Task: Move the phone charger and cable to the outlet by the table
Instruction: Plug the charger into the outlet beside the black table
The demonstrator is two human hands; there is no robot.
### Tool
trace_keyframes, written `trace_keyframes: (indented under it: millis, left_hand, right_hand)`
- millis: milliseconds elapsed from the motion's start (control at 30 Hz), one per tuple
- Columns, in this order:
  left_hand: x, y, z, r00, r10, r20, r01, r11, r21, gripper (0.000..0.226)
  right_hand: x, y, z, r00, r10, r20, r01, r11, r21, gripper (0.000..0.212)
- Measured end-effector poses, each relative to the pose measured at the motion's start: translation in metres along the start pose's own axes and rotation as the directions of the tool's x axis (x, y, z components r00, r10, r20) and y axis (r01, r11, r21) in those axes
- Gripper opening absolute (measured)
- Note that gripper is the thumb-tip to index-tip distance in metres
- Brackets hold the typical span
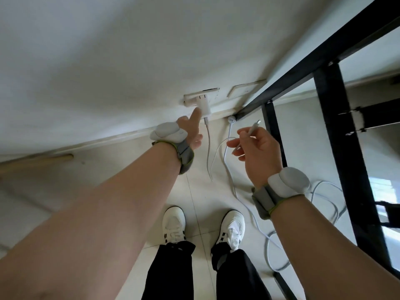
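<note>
A white phone charger (204, 106) sits plugged into a white wall outlet (200, 96) low on the wall. Its white cable (208, 148) hangs from the charger's underside and loops down over the floor. My left hand (191, 128) reaches up to the charger, with one straight finger touching its lower left side. My right hand (255, 148) pinches the cable's free end (253, 127) between thumb and fingers, the connector tip pointing up and right. Both wrists wear grey straps with white pods.
A black metal table frame (331, 100) stands at the right, close to my right hand. A second blank wall plate (244, 88) is right of the outlet. A thicker white cord (281, 232) lies coiled on the tiled floor by my white shoes (231, 228).
</note>
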State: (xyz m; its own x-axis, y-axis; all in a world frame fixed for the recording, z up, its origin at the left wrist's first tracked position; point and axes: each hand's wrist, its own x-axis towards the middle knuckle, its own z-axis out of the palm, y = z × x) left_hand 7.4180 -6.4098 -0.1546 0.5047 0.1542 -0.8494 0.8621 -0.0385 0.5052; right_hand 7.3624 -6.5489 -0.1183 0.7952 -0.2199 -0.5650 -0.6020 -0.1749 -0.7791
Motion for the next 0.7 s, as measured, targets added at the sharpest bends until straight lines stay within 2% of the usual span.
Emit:
trace_keyframes:
  millis: [33,100,167,233,333,400,467,500,633,700]
  left_hand:
    - [-0.013,-0.006,-0.002,1.0,0.019,-0.001,-0.019,0.994,0.111,0.06]
    - [-0.058,-0.01,-0.006,0.99,0.11,0.091,-0.13,0.956,0.262,0.046]
    - [-0.096,-0.009,-0.006,0.962,0.212,0.175,-0.253,0.93,0.267,0.034]
    - [-0.138,0.002,-0.006,0.909,0.297,0.293,-0.387,0.864,0.322,0.043]
    - [-0.191,0.021,-0.004,0.831,0.324,0.452,-0.507,0.775,0.377,0.046]
    - [-0.224,0.037,-0.006,0.806,0.36,0.47,-0.559,0.724,0.404,0.03]
    - [-0.237,0.041,-0.009,0.799,0.383,0.463,-0.571,0.725,0.384,0.012]
    - [-0.245,0.046,-0.012,0.796,0.399,0.456,-0.578,0.724,0.375,0.01]
    - [-0.289,0.084,-0.021,0.765,0.51,0.393,-0.634,0.702,0.324,0.02]
    - [-0.32,0.109,-0.024,0.733,0.569,0.373,-0.674,0.683,0.282,0.025]
  right_hand:
    - [-0.012,-0.011,-0.004,1.0,-0.006,-0.001,0.006,1.0,0.01,0.013]
    - [-0.042,-0.039,-0.017,1.0,-0.011,-0.013,0.012,0.999,0.053,0.014]
    - [-0.061,-0.055,-0.023,1.0,-0.022,-0.015,0.023,0.996,0.086,0.014]
    - [-0.084,-0.077,-0.033,1.0,-0.019,-0.023,0.022,0.993,0.116,0.014]
    - [-0.116,-0.113,-0.052,0.998,-0.017,-0.059,0.027,0.984,0.174,0.015]
    - [-0.139,-0.142,-0.07,0.997,-0.016,-0.072,0.033,0.97,0.24,0.016]
    - [-0.15,-0.157,-0.078,0.997,-0.025,-0.072,0.044,0.956,0.289,0.018]
    - [-0.157,-0.166,-0.084,0.996,-0.037,-0.083,0.06,0.954,0.295,0.018]
    - [-0.189,-0.212,-0.117,0.982,-0.05,-0.184,0.109,0.939,0.325,0.007]
    - [-0.208,-0.234,-0.136,0.958,-0.073,-0.276,0.161,0.938,0.309,0.024]
